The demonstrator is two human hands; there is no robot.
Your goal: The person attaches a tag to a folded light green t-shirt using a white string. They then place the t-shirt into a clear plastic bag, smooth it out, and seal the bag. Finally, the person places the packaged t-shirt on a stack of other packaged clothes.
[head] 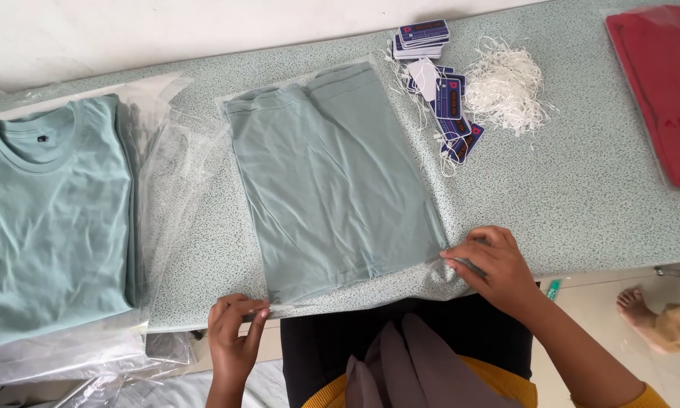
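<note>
At six o'clock on the speckled table (581, 181), the left hand (232, 340) and right hand (494, 268) pinch the open flap of the clear bag (279, 102), the folded grey-green shirt (332, 174) already inside, sealing apparently left, with tags (449, 113) lying at one o'clock.

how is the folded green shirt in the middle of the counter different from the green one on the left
The middle pale green folded shirt lies back-up inside a clear plastic bag, both hands pinching the bag's open edge. The left pale green folded shirt lies collar-up on top of loose plastic, with no hand on it. Both share the same colour and speckled counter.
</note>
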